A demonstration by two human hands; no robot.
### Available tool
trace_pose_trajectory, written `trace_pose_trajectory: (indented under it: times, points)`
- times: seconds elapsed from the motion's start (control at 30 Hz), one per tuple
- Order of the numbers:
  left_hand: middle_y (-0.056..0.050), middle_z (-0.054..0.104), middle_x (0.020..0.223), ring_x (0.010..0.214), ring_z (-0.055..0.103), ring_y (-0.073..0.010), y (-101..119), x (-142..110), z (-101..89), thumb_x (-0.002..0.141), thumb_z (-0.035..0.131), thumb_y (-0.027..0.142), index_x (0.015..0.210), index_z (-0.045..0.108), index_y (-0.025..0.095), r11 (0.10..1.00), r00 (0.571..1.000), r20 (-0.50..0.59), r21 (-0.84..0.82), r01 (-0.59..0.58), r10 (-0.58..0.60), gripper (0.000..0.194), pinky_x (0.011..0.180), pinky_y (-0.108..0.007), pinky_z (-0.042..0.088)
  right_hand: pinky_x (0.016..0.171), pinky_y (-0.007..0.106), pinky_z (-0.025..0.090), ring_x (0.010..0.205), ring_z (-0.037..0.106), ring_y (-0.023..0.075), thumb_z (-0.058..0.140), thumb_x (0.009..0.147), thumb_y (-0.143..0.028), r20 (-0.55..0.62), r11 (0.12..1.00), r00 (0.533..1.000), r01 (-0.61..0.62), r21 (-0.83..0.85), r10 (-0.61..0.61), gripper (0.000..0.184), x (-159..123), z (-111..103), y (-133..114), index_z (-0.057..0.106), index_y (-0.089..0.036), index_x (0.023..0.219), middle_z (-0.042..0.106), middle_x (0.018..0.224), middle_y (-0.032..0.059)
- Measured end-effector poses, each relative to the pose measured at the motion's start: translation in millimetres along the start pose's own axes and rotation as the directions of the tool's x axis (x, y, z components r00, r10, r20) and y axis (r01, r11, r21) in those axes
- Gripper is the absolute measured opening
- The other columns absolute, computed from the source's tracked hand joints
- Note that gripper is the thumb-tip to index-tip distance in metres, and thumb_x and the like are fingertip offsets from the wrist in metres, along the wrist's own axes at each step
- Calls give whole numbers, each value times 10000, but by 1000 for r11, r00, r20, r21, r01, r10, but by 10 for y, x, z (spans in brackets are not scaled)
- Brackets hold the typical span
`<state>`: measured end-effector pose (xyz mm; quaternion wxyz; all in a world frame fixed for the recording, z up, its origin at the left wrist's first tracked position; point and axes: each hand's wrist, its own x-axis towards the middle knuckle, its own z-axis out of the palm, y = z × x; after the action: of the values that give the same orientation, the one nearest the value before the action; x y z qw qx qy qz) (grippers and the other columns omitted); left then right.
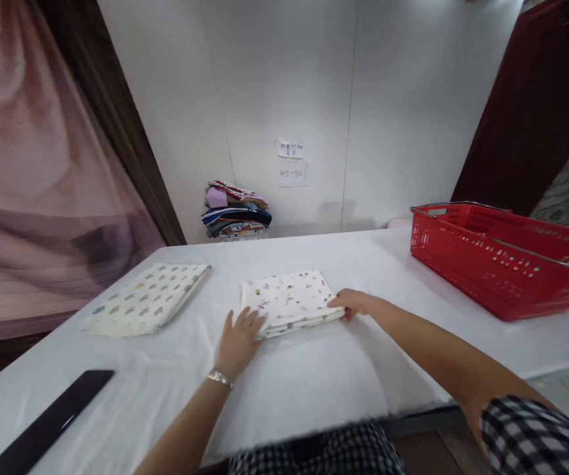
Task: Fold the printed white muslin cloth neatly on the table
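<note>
A folded white cloth [291, 300] with small scattered prints lies in the middle of the white-covered table. At its near right corner, my right hand [353, 302] pinches the layered edge, thumb on top and the other fingers partly hidden beneath. My left hand [239, 336], wearing a silver bracelet at the wrist, touches the near left corner with its fingers spread. Left of it lies another folded cream cloth [153, 298] with a grey leaf-like pattern, apart from both hands.
On the right of the table [314, 389] stands a red plastic basket [482, 264] with metal handles. A long black flat object [57, 422] lies at the near left. Behind the far edge is a stack of folded fabrics [237, 214] against the wall. Pink curtain [31, 165] hangs left.
</note>
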<state>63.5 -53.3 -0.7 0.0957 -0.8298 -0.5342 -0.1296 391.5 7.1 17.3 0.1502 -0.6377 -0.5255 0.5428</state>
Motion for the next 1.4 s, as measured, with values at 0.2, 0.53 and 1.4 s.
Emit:
trace_pose_trajectory:
  times: [0.2, 0.53, 1.4]
  points:
    - [-121, 469, 1304, 1230, 370, -288, -439, -95, -94, 763, 418, 145, 1192, 519, 195, 949, 958, -44, 132, 286, -283, 444, 982, -545, 255, 465, 193, 469, 537, 596, 115, 604, 707, -464, 317, 986, 934, 164, 38, -167, 327, -468, 518, 425, 585, -146, 781, 617, 632, 20]
    - [-68, 476, 1311, 1217, 407, -233, 402, -108, 143, 770, 417, 158, 1259, 449, 231, 993, 989, -132, -97, -74, 61, 495, 1027, -500, 231, 547, 239, 497, 854, 599, 192, 514, 753, -281, -393, 964, 889, 266, 23, -236, 262, 167, -61, 121, 611, -157, 962, 629, 1021, 108]
    - [-33, 585, 1185, 1195, 434, -214, 721, -244, -7, 779, 430, 174, 1152, 528, 240, 925, 996, -64, -378, 31, -59, 391, 1058, -515, 164, 836, 292, 427, 936, 578, 182, 543, 713, -281, -356, 801, 748, 599, -2, -560, 289, 141, -26, 490, 663, -202, 964, 651, 1009, 39]
